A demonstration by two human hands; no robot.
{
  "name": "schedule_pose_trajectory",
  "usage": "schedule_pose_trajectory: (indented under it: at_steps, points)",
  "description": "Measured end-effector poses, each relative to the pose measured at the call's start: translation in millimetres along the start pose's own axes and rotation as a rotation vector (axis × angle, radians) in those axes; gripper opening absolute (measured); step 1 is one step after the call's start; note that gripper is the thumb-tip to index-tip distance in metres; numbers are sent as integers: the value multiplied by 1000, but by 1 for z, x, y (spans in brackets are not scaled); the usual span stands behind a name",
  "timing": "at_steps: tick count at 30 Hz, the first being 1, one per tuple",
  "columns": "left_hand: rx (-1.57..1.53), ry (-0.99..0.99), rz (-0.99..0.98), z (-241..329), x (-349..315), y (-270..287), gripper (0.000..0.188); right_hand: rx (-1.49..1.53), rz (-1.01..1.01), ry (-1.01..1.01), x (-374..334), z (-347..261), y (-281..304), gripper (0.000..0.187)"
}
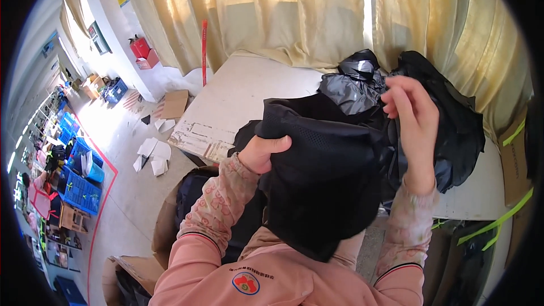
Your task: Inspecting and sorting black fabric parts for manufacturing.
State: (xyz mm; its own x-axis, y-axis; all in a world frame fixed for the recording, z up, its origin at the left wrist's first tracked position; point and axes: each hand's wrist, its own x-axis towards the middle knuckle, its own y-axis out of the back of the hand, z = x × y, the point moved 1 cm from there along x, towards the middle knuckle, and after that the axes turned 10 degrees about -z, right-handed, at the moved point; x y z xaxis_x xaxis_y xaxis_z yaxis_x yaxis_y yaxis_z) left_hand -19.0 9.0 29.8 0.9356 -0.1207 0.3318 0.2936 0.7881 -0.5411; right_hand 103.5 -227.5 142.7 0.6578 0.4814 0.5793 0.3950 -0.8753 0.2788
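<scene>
The left hand (pixel 263 150) grips the black mesh-panelled fabric piece (pixel 323 187) by its left edge: the thumb lies flat over the front, the other fingers are hidden behind. From that grip the cloth stretches rightward and droops below the fingers toward the wearer's lap. The right hand (pixel 413 110) is up beyond the piece's upper right side, fingers bent and close together; whether anything thin (a loose thread, say) sits between the tips, I cannot tell.

To handle this well, I would want the left thumb firm near the top edge, so the mesh band lies flat instead of slumping between the hands. One-sided support probably lets the far side fold inward; the right fingers would do best taking the opposite top corner, level with the left thumb. Just behind the right fingertips lie a shiny black plastic bag (pixel 348 90) and more black material (pixel 447 113) on the white table (pixel 209 130); dark against dark, a careless pinch could easily catch the wrong layer, so feel for the edge first.
</scene>
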Motion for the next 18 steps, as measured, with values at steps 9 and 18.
schedule_pose_trajectory:
  at_steps: [9, 18]
  points:
    - [-230, 26, -26, -13, 23, -32, 45, -447, -219, 315, -37, 17, -66, 29]
    - [-17, -197, 13, 19, 16, 3, 29, -477, -284, 273, -40, 29, -40, 24]
